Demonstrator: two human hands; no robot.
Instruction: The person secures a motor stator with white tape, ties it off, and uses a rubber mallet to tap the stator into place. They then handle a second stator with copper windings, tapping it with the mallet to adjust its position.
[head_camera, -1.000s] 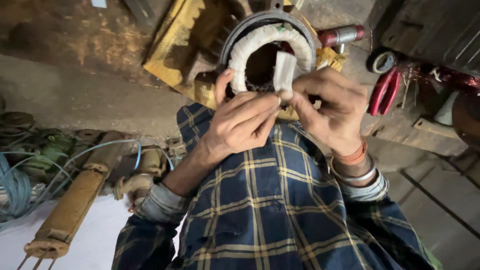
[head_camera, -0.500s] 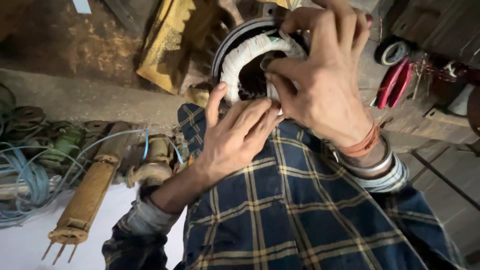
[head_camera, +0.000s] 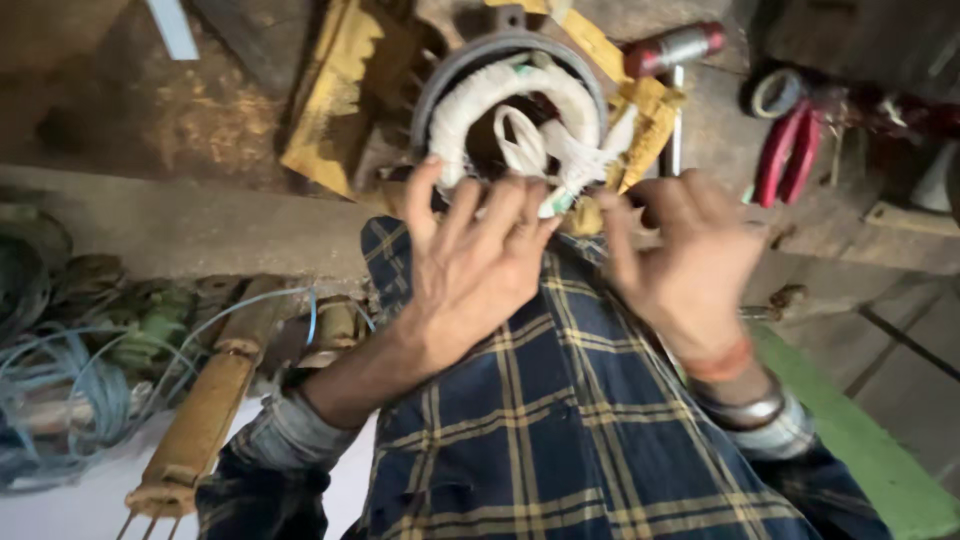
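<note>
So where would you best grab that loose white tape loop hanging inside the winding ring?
Probably pinch the white tape loop at its free lower end, coming from below near the left hand, since it dangles into the open centre of the wrapped winding ring.

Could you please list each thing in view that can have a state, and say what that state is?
Left hand: open, fingers spread, fingertips at the white winding.
Right hand: open, blurred, beside the ring, holding nothing I can see.
White winding: wrapped in tape, seated inside the metal ring.
White tape: loose, looped across the opening.
Red pliers: lying on the floor, jaws hidden.
Blue wire: coiled, loose.
</note>
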